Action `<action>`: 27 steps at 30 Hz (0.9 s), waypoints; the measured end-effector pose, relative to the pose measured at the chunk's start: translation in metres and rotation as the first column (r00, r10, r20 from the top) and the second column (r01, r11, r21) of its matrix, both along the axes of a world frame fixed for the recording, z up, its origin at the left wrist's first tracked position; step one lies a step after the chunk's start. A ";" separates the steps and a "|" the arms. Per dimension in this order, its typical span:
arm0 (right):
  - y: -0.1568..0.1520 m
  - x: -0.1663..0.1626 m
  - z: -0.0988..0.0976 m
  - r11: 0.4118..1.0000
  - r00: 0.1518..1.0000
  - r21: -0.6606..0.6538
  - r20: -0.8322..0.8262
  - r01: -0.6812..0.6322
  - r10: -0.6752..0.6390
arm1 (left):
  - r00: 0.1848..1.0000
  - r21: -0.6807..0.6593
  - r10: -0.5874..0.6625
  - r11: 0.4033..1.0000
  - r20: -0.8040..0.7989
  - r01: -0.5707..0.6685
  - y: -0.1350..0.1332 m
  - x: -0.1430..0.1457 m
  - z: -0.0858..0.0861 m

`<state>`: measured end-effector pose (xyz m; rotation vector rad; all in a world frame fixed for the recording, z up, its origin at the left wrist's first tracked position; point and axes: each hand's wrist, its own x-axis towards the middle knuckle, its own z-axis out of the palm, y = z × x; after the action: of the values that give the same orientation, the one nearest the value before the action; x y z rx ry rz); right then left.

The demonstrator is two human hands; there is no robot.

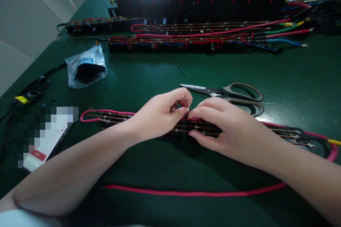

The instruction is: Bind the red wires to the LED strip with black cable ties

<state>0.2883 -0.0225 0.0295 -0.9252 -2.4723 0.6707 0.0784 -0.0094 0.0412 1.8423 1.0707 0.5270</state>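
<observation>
A long black bar with bare metal rods and a red wire (117,117) lies across the table in front of me. Over its middle, my left hand (162,115) is closed in a pinch on what looks like a thin black tie (187,106), mostly hidden by the fingertips. My right hand (221,120) grips the bar just to the right, fingers on the far side and thumb on the near side. Beyond that hand lie scissors (226,90), their handles partly behind it. The bar's middle is partly covered by both hands.
A clear plastic bag (86,67) with dark contents sits at the left. Near it are a white box (48,145) and black cables (34,90). More wired bars (191,40) line the back. A loose red cable (186,193) runs along the front, and a black scrap (181,71) lies beyond the scissors.
</observation>
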 end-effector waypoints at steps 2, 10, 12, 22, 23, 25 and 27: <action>0.000 0.000 0.000 1.000 1.000 0.010 -0.002 -0.010 0.010 | 1.000 -0.005 0.008 1.000 -0.004 -0.008 0.000 0.000 -0.001; 0.000 0.000 -0.001 1.000 1.000 -0.004 0.001 0.012 -0.012 | 1.000 -0.012 0.030 0.999 -0.009 -0.030 0.000 -0.001 -0.002; -0.001 0.000 -0.001 0.999 1.000 -0.020 0.009 0.025 -0.025 | 0.999 -0.017 0.028 0.999 -0.017 -0.029 0.000 -0.001 -0.001; 0.000 0.000 -0.002 0.999 0.999 -0.006 0.014 0.034 -0.034 | 0.997 0.011 0.038 0.999 -0.064 -0.038 0.000 0.000 -0.001; 0.000 0.000 -0.002 0.999 0.999 -0.002 0.014 0.034 -0.034 | 0.997 0.015 0.041 0.999 -0.068 -0.040 0.000 0.000 -0.001; 0.000 0.000 -0.003 0.999 0.999 0.006 0.017 0.034 -0.034 | 0.997 0.020 0.045 0.999 -0.069 -0.044 0.000 -0.001 -0.001; 0.000 0.000 -0.003 0.999 0.999 0.010 0.020 0.033 -0.033 | 0.996 0.023 0.055 0.998 -0.071 -0.053 0.000 -0.001 -0.002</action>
<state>0.2881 -0.0226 0.0268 -0.9714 -2.4700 0.6415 0.0777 -0.0095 0.0396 1.8670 1.1697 0.5087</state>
